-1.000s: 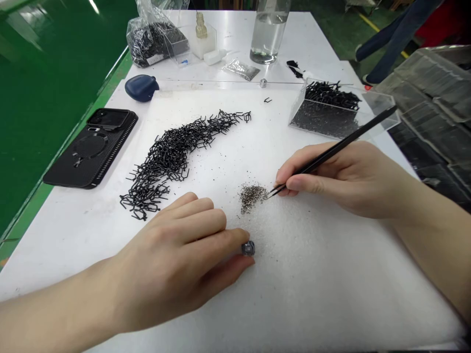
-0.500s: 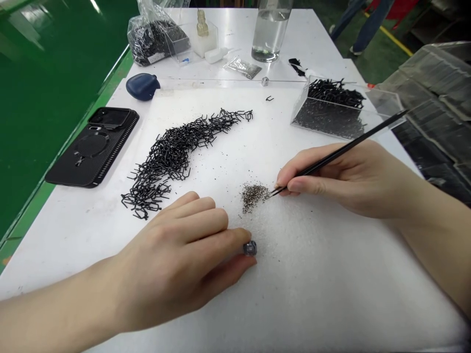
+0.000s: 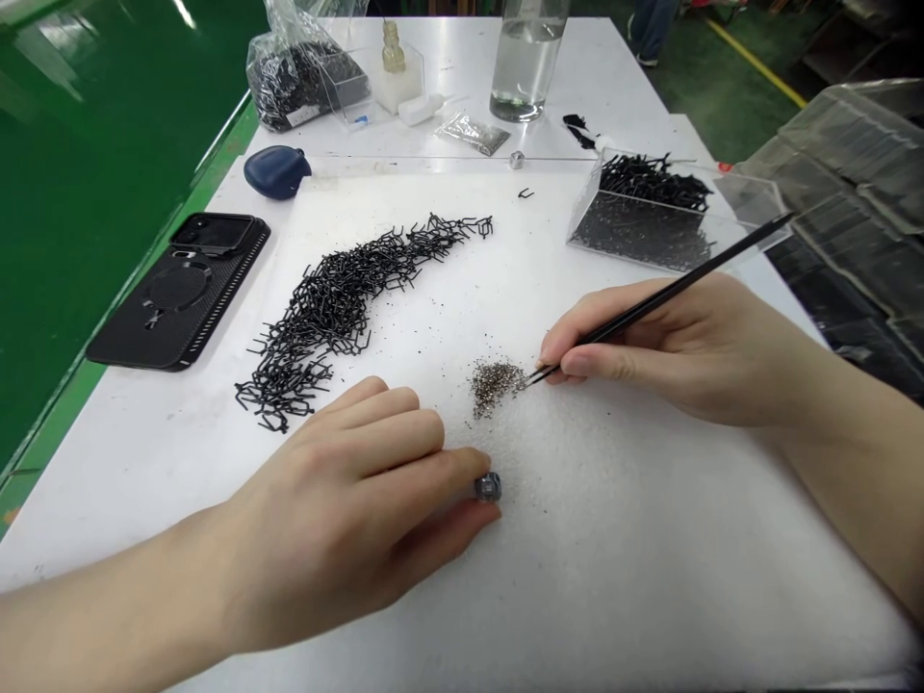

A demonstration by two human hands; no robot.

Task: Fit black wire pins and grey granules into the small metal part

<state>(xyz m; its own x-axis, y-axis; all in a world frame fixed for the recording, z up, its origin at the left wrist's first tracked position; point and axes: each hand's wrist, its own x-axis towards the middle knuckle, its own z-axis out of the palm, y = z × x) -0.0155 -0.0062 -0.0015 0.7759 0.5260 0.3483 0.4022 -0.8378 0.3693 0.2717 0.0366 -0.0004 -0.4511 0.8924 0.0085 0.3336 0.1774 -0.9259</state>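
Note:
Between thumb and index finger, my left hand [image 3: 361, 510] holds a small dark, glassy piece [image 3: 489, 486] low over the white mat [image 3: 613, 577]. My right hand [image 3: 650, 351] grips black tweezers [image 3: 664, 296] like a pen. Their tips touch the right edge of a small pile of tiny brownish metallic bits [image 3: 495, 385], just beyond the held piece. A long heap of thin black bent parts [image 3: 339, 294] lies beyond my left hand. One loose black part [image 3: 526, 193] rests farther back on the mat.
A black phone [image 3: 180, 289] and a blue rounded object [image 3: 277, 172] lie at the left. At the right stands a clear box of black parts [image 3: 642, 226]. Farther back are a bagged heap [image 3: 303, 82], a small bottle [image 3: 394, 48] and a glass container of clear liquid [image 3: 526, 67].
The whole view has shifted slightly, and the person's legs in the background have moved left. Both hands keep their hold, with the tweezer tips still at the pile.

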